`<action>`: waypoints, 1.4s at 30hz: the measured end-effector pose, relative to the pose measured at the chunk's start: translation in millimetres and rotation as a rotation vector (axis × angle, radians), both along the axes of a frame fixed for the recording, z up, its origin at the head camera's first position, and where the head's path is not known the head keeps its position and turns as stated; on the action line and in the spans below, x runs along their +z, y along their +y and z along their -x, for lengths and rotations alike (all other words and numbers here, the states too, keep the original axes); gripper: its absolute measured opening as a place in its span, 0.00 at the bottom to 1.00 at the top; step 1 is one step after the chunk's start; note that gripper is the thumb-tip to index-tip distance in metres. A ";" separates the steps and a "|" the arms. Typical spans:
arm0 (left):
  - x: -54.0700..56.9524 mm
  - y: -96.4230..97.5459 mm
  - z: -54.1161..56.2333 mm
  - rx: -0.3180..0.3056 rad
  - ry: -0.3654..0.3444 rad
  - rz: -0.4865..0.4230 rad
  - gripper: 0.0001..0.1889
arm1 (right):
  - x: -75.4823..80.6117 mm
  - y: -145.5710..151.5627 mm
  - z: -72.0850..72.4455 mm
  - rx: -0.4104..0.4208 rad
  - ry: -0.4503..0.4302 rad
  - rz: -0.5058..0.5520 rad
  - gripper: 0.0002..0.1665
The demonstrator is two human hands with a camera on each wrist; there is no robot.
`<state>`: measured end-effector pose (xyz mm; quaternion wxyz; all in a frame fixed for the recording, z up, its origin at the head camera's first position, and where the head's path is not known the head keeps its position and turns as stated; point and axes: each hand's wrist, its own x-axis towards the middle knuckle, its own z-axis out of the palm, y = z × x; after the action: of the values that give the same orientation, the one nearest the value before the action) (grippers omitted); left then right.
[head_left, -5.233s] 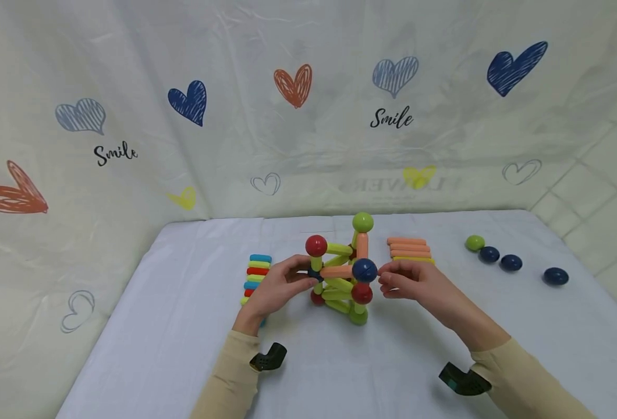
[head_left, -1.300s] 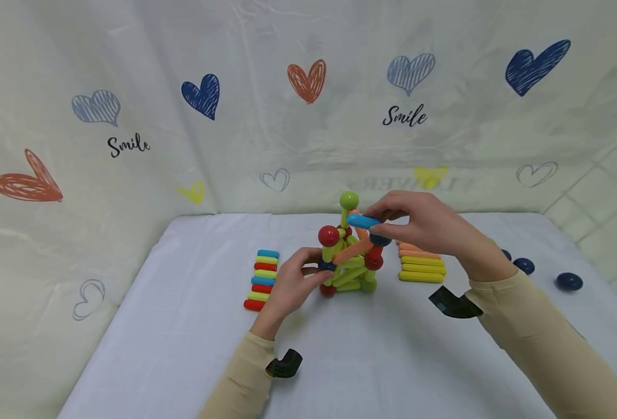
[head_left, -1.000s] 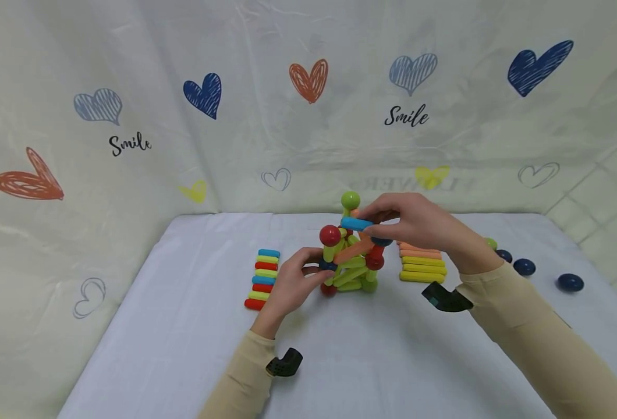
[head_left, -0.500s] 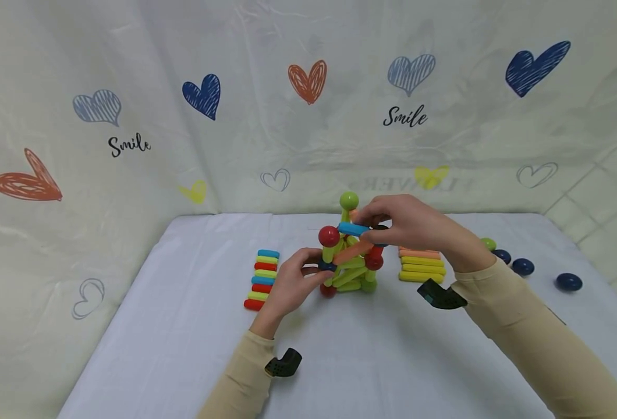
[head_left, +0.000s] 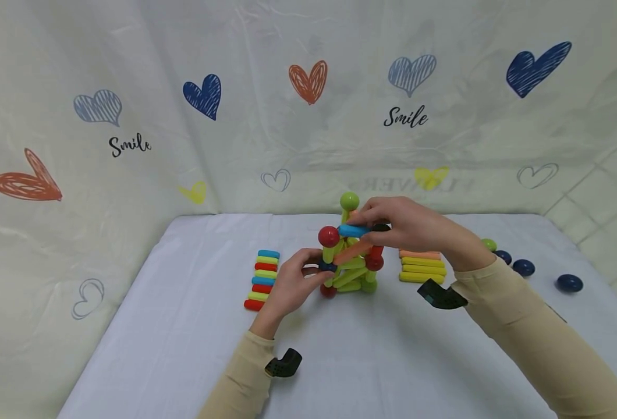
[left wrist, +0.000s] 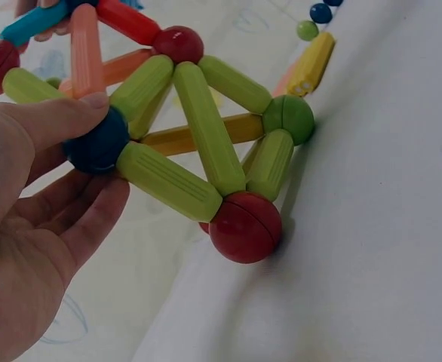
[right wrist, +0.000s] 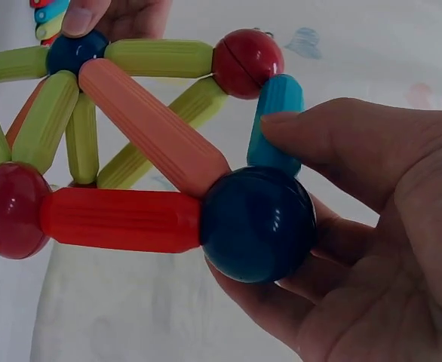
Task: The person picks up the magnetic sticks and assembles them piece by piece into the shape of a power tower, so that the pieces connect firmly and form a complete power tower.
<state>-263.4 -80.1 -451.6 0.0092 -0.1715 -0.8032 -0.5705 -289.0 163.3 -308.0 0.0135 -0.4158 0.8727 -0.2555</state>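
In the head view your right fingers (head_left: 367,215) hide much of the right dark blue ball (head_left: 380,227), your left fingers (head_left: 308,255) cover part of the left dark blue ball (head_left: 327,266), and your right wrist (head_left: 471,251) blocks part of the loose green ball (head_left: 489,244). The right wrist view crops a red ball (right wrist: 11,211) at its left edge; you can't fully read the backdrop's (head_left: 308,35) faint lettering (head_left: 459,185).

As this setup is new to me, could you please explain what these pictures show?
There is no machine, only a person's two bare hands. The wide picture comes from a head camera, the close-ups from a wrist camera on each arm. The left hand holds a blue ball of a stick structure; the right hand pinches a light-blue stick between a red ball and another blue ball. On the cloth lie coloured sticks at left, orange and yellow sticks and loose balls at right.
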 end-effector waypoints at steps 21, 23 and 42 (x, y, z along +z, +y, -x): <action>1.0 0.2 1.3 -0.007 0.017 0.016 0.22 | -18.1 7.5 4.7 -0.059 -0.022 0.113 0.16; 0.7 0.1 1.4 -0.006 0.015 0.014 0.22 | -20.2 8.0 5.7 -0.044 -0.012 0.127 0.16; 0.3 0.0 1.5 -0.003 0.017 0.030 0.21 | -34.8 47.1 16.8 0.006 -0.367 0.239 0.28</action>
<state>-264.9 -80.1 -451.3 0.0125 -0.1776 -0.8113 -0.5569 -305.8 210.4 -342.8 0.1234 -0.3637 0.8178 -0.4286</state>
